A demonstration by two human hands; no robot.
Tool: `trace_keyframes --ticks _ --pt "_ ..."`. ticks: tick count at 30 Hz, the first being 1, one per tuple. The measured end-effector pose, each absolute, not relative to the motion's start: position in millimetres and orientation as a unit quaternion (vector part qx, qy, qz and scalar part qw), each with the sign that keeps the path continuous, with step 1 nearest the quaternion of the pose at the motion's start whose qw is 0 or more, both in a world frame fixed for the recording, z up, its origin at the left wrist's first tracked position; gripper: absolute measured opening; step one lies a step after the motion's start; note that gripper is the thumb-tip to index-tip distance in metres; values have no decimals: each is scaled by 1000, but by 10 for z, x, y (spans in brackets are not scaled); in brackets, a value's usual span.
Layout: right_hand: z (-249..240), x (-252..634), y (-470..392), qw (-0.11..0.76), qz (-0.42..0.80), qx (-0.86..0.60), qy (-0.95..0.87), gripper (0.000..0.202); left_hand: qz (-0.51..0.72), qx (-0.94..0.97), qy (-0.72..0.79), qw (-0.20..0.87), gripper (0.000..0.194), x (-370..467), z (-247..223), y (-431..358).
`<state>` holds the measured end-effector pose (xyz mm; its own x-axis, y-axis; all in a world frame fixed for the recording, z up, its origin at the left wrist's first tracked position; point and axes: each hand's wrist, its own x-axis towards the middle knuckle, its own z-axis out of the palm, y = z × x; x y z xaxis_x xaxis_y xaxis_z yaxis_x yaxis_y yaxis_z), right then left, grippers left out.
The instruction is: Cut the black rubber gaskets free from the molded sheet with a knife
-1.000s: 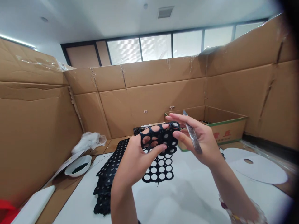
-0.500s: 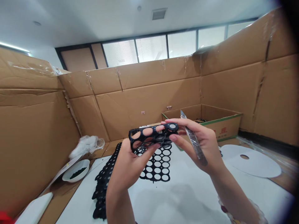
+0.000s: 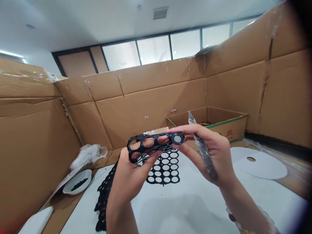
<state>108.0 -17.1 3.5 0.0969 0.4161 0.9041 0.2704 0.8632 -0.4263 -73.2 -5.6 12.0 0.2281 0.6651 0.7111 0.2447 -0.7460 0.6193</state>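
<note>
A black sheet with round holes [image 3: 148, 142] is bent up between my hands above the white work surface. My left hand [image 3: 133, 175] is wrapped round its left part, thumb pressed below. With thumb and fingertips, my right hand [image 3: 209, 149] pinches the sheet's right end, beside a ring filled by a light grey disc [image 3: 177, 138]. A slim knife-like tool [image 3: 203, 149], wrapped in clear film, also lies in my right hand, its tip pointing up. Beneath the hands a flat perforated black sheet [image 3: 167, 167] rests on the surface. More black sheets [image 3: 103, 198] overlap at the left.
A white bowl [image 3: 78, 182] with dark small pieces stands at the left, near crumpled clear plastic [image 3: 87, 156]. An open cardboard box [image 3: 231, 130] is at the back right, with a white rounded sheet [image 3: 263, 162] in front. Tall cardboard walls [image 3: 151, 94] surround the surface.
The held sheet has tilted, so its disc-filled end ring faces the camera more fully. My right hand's fingertips have shifted slightly at that end. The whole view has shifted a little.
</note>
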Motion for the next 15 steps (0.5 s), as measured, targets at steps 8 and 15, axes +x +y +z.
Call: trace_keyframes --ticks 8,15 --pt "48 1083 -167 711 87 -205 -667 15 569 773 262 99 33 -704 132 -17" --pt "64 1067 -179 723 75 -164 -667 12 549 790 267 54 34 -732 174 -30"
